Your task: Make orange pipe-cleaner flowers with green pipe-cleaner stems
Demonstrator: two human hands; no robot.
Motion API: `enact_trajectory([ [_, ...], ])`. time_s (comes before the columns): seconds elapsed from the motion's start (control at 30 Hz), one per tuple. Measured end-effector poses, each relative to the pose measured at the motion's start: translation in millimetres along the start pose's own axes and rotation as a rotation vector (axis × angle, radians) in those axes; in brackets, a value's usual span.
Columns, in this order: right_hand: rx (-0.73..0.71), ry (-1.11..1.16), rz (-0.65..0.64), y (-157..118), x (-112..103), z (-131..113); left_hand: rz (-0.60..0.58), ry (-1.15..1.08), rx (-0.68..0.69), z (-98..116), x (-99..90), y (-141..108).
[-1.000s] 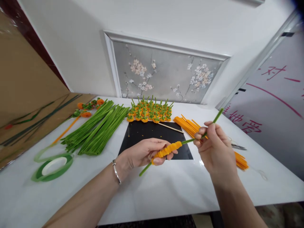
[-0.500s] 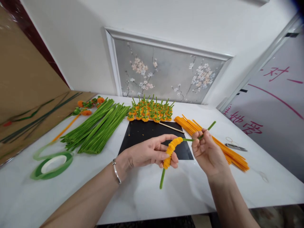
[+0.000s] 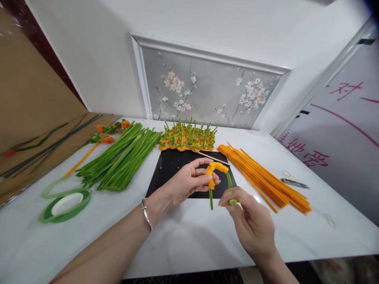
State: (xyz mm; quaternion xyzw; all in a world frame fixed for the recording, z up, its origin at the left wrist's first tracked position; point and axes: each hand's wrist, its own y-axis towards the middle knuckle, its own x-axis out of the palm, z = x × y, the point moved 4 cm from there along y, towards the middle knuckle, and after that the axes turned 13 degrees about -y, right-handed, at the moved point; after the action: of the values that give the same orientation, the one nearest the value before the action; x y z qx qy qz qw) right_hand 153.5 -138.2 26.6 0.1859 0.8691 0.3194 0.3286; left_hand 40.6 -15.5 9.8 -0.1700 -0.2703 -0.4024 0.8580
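Observation:
My left hand (image 3: 194, 179) pinches an orange pipe cleaner coil (image 3: 220, 167) wound around a green pipe cleaner (image 3: 211, 200). The coil is bent into an arch above the black mat (image 3: 168, 165). One green end hangs down below my left fingers. The other end runs from the coil's right side down to my right hand (image 3: 248, 217), whose fingers are closed on it. A green tip pokes out between those fingers. Behind the mat stand several small orange flowers (image 3: 188, 138) with green stems pointing up.
A bundle of green pipe cleaners (image 3: 121, 157) lies left, a pile of orange pipe cleaners (image 3: 266, 179) right. Green floral tape (image 3: 85, 201) rests at the front left. Scissors (image 3: 294, 182) lie at the right, and a thin wooden stick (image 3: 214, 158) lies across the mat's far edge.
My right hand has moved down and toward me, bending the green end downward. The orange coil now curves into a tighter arch, slightly higher. My left hand has shifted up a little.

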Motion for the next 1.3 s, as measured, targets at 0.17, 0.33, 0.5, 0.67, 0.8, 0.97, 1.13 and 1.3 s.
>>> enact_trajectory([
  [0.17, -0.165, -0.074, 0.013, 4, -2, -4, 0.045, 0.146, 0.06, -1, 1.1, 3],
  [0.33, -0.215, -0.192, 0.118, 1, -6, 6, -0.005, 0.456, 0.245, 1, 6.5, 1],
  [0.5, -0.07, -0.153, 0.249, -3, -14, 20, 0.036, 0.688, 0.321, 4, 9.6, -3],
  [0.67, 0.119, -0.074, 0.432, 0, -16, 30, 0.104, 0.956, 0.399, 11, 11.5, -4],
  [0.8, 0.424, 0.424, 0.542, 6, -16, 55, 0.121, 1.078, 0.477, 15, 15.5, -6],
  [0.97, 0.819, 0.936, 0.586, 10, -14, 96, 0.067, 1.087, 0.497, 13, 18.0, -7],
  [1.13, 0.884, 1.017, 0.62, 12, -15, 110, 0.039, 1.026, 0.439, 9, 16.3, -6],
  [1.3, 0.886, 1.052, 0.651, 12, -13, 107, 0.047, 0.862, 0.321, 2, 13.4, -3],
])
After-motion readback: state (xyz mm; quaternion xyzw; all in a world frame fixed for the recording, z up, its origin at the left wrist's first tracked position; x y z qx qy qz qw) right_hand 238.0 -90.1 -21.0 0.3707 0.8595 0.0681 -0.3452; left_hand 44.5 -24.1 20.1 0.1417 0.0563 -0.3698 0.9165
